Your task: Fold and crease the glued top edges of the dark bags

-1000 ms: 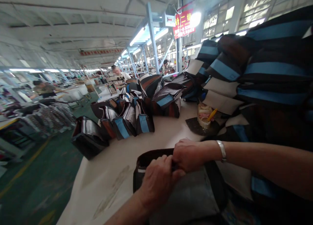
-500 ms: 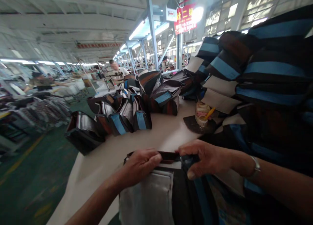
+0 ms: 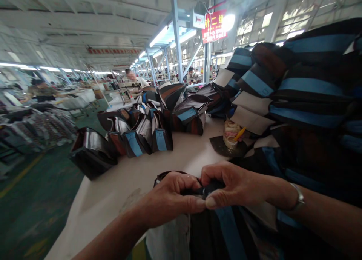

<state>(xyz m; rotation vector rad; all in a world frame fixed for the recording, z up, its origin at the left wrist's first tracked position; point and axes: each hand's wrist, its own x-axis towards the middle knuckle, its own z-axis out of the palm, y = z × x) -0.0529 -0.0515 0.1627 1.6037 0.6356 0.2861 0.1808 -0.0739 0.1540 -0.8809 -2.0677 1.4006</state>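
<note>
A dark fabric bag with a blue stripe (image 3: 226, 230) lies on the white table (image 3: 113, 196) right in front of me. My left hand (image 3: 169, 199) is closed on the bag's top edge. My right hand (image 3: 234, 184), with a silver bracelet on the wrist, pinches the same edge from the other side. The thumbs of both hands meet over the rim. A pale lining shows below my left hand.
A tall stack of blue-striped bags (image 3: 305, 94) fills the right side. Several finished bags (image 3: 135, 135) stand along the table's left edge. A small cup with a yellow stick (image 3: 232, 135) sits mid-table. Other people (image 3: 131, 79) work farther back. Green floor lies at left.
My hands were apart along the bag's top edge half a second ago. They have come together at its middle, and the blue stripe now faces up.
</note>
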